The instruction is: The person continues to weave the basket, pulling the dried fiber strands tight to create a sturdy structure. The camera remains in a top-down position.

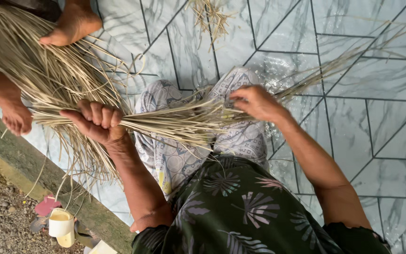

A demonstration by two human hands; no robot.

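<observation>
Left hand [97, 121] fingers [100, 113] are curled tight round a bundle of dry strips [175, 123] lying across the lap. Right hand [255, 101] fingers pinch strands at the bundle's other end, above the tiled floor [372, 117].

A bundle of long pale dried straw strips [175, 123] is gripped across the lap. The left hand [97, 121] is fisted around it at left; the right hand [255, 101] pinches strands further right. Grey marbled floor tiles [377, 108] are seen beneath. Another person's bare feet [71, 23] are seen far left. A white cup [61, 222] sits near left.
</observation>
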